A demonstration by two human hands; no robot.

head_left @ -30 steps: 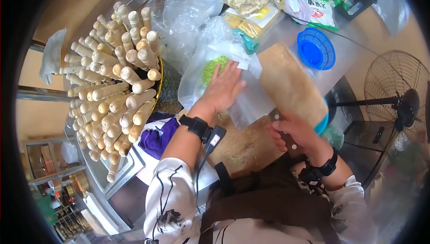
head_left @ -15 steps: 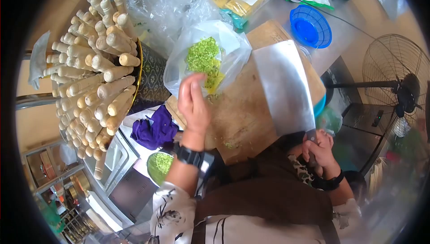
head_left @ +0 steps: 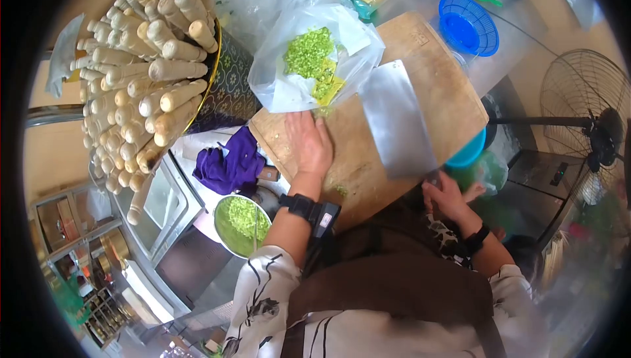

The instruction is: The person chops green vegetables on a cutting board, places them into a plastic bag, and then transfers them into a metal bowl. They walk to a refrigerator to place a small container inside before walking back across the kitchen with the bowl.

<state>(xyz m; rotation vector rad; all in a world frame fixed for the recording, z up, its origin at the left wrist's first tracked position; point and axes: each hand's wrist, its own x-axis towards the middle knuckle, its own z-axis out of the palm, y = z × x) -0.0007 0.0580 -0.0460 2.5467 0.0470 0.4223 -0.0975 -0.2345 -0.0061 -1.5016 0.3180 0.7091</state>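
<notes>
My left hand (head_left: 309, 142) lies on the wooden cutting board (head_left: 430, 88) with its fingers stretched, just below an open plastic bag (head_left: 273, 92). Inside the bag are chopped green pieces (head_left: 309, 54) and a yellow packet (head_left: 328, 90). In my right hand (head_left: 447, 195) is the handle of a broad cleaver (head_left: 399, 121), its blade above or on the board; which one I cannot tell. Green crumbs lie on the board near my left hand. Nearer my left forearm, a metal bowl (head_left: 227, 243) holds more chopped greens (head_left: 244, 218).
A tall dark pot (head_left: 230, 85) full of wooden sticks (head_left: 167, 69) stands at the left, near a purple cloth (head_left: 230, 161). Beyond the board is a blue basket (head_left: 468, 26). At the right are a fan (head_left: 585, 118) and a light-blue container (head_left: 468, 151).
My left hand has come down from beside the bag's opening onto the board. The cleaver has shifted left and looks smaller in view. The camera view has shifted somewhat.
</notes>
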